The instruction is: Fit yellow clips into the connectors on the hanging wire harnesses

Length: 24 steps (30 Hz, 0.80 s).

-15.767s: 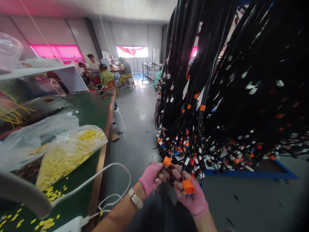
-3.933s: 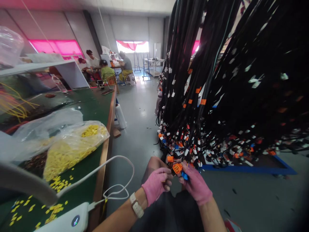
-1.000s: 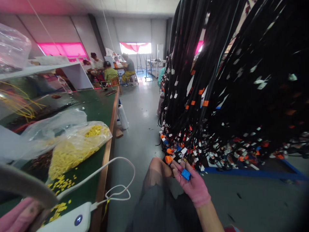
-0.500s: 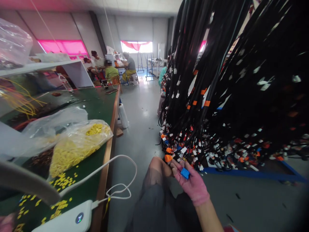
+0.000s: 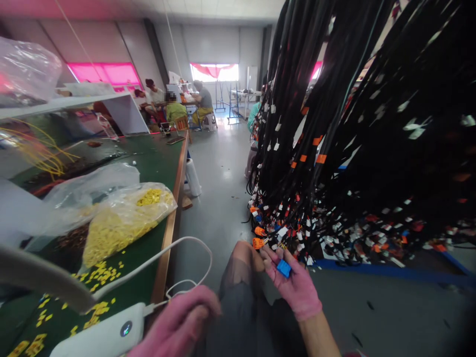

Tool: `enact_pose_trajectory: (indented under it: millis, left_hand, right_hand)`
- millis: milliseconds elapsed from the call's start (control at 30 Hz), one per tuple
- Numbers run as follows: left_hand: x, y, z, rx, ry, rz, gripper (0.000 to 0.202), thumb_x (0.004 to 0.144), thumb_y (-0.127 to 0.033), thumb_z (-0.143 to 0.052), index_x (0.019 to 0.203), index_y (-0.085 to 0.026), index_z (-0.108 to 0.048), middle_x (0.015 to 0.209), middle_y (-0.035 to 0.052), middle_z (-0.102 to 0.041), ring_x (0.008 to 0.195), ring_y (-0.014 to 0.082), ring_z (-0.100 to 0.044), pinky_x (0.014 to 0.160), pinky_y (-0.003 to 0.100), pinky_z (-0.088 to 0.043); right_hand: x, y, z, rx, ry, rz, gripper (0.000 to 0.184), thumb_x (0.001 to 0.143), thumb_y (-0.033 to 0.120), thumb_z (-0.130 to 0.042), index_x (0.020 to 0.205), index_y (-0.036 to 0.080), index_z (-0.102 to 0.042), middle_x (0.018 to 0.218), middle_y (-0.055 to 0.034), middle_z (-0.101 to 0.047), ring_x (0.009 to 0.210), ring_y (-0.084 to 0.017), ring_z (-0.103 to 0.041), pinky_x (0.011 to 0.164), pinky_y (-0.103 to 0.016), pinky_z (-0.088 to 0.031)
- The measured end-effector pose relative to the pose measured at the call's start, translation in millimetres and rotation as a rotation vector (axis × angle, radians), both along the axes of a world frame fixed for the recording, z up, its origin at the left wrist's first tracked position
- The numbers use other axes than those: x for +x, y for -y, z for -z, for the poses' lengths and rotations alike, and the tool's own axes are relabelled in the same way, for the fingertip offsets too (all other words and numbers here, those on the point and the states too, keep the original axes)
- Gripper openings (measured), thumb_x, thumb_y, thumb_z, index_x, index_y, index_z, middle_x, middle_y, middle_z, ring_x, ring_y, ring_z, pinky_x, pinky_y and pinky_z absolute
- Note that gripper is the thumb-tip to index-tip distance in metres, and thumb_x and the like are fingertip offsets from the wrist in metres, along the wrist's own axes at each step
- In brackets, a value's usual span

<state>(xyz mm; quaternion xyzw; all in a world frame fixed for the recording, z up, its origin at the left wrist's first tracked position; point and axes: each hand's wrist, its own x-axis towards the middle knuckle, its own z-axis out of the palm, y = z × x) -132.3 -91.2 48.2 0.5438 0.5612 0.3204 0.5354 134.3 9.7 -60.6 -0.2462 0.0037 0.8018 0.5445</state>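
While the loosely spread right hand (image 5: 292, 285) bears a blue connector (image 5: 283, 268), the blurred left hand (image 5: 182, 320), grip unclear, is near the power bank (image 5: 100, 333).

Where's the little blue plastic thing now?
In the head view, the blue connector sits in the upturned right hand, right of centre and low in the picture. The orange connector is nearby, up and to its left.
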Motion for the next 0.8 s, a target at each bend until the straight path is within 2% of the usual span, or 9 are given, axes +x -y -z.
enact_pose_trajectory:
  millis: [67,133,233,333,467,567,633,733,800]
  left_hand:
    - [37,-14,1.8,-0.021,0.041,0.208,0.04,0.086,-0.051,-0.038,0.087,-0.017,-0.06,0.073,0.0015,-0.053,0.065,0.0118,-0.047,0.062,0.021,-0.041]
    - [71,-27,4.3,0.02,0.098,0.288,0.042,0.09,-0.046,-0.028,0.082,-0.016,-0.057,0.068,0.0001,-0.048,0.063,0.0103,-0.044,0.062,0.02,-0.038]
    - [108,-43,17.6,0.153,0.065,0.207,0.03,0.09,-0.035,-0.035,0.077,-0.016,-0.055,0.069,-0.0006,-0.049,0.064,0.0096,-0.043,0.064,0.02,-0.037]
    - [130,-58,43.4,0.099,0.146,0.075,0.019,0.085,-0.027,-0.043,0.074,-0.015,-0.053,0.06,-0.0036,-0.044,0.053,0.0072,-0.038,0.051,0.018,-0.034]
    - [145,-70,77.8,-0.105,0.43,-0.083,0.016,0.078,-0.029,-0.052,0.077,-0.013,-0.055,0.053,-0.0045,-0.044,0.042,0.0059,-0.037,0.039,0.017,-0.03]
    - [145,-72,90.7,-0.157,0.628,-0.107,0.019,0.072,-0.025,-0.06,0.082,-0.01,-0.059,0.074,0.0044,-0.057,0.06,0.0106,-0.054,0.053,0.021,-0.046]
    - [143,-71,93.3,-0.169,0.695,-0.089,0.022,0.069,-0.021,-0.062,0.088,-0.009,-0.061,0.084,0.0071,-0.06,0.068,0.0128,-0.057,0.062,0.025,-0.049]
    - [137,-72,93.7,-0.126,0.589,-0.095,0.018,0.069,-0.019,-0.059,0.085,-0.01,-0.063,0.08,0.0061,-0.062,0.066,0.0136,-0.058,0.06,0.026,-0.049]
    - [133,-73,93.8,0.006,0.441,-0.128,0.011,0.069,-0.016,-0.059,0.077,-0.011,-0.065,0.076,0.0047,-0.062,0.069,0.0147,-0.058,0.062,0.026,-0.049]
  right_hand:
    - [-1,1,-1.2,0.0,0.007,0.012,0.017,0.087,0.019,-0.05,0.081,0.013,-0.064,0.094,-0.0123,-0.069,0.105,-0.024,-0.06,0.082,-0.037,-0.053]
    - [-2,2,-2.1,0.01,0.016,0.013,0.016,0.087,0.02,-0.051,0.08,0.013,-0.064,0.095,-0.0122,-0.07,0.106,-0.024,-0.06,0.082,-0.038,-0.053]
    - [-4,4,-3.9,0.057,0.095,0.005,0.012,0.083,0.023,-0.056,0.078,0.016,-0.064,0.097,-0.0109,-0.07,0.103,-0.024,-0.062,0.084,-0.038,-0.052]
    - [-6,7,-6.6,0.137,0.256,0.061,0.006,0.077,0.018,-0.062,0.082,0.018,-0.065,0.099,-0.0087,-0.071,0.098,-0.02,-0.064,0.086,-0.034,-0.051]
    - [-6,12,-8.1,0.204,0.47,0.164,0.034,0.065,-0.001,-0.065,0.092,0.021,-0.067,0.094,-0.0019,-0.072,0.097,-0.015,-0.063,0.088,-0.025,-0.049]
    - [-6,13,-3.6,0.232,0.624,0.199,0.044,0.06,-0.004,-0.066,0.096,0.021,-0.066,0.096,-0.0004,-0.071,0.099,-0.015,-0.062,0.091,-0.023,-0.046]
    - [-8,14,1.8,0.253,0.655,0.226,0.047,0.057,-0.005,-0.067,0.096,0.021,-0.066,0.099,-0.0004,-0.071,0.101,-0.016,-0.061,0.093,-0.024,-0.044]
    - [-14,13,9.3,0.3,0.616,0.258,0.043,0.057,-0.001,-0.068,0.093,0.022,-0.065,0.1,-0.0008,-0.07,0.101,-0.019,-0.06,0.092,-0.032,-0.045]
    - [-18,13,12.0,0.319,0.603,0.266,0.04,0.058,0.001,-0.068,0.091,0.022,-0.064,0.098,-0.0012,-0.07,0.098,-0.02,-0.062,0.09,-0.036,-0.047]
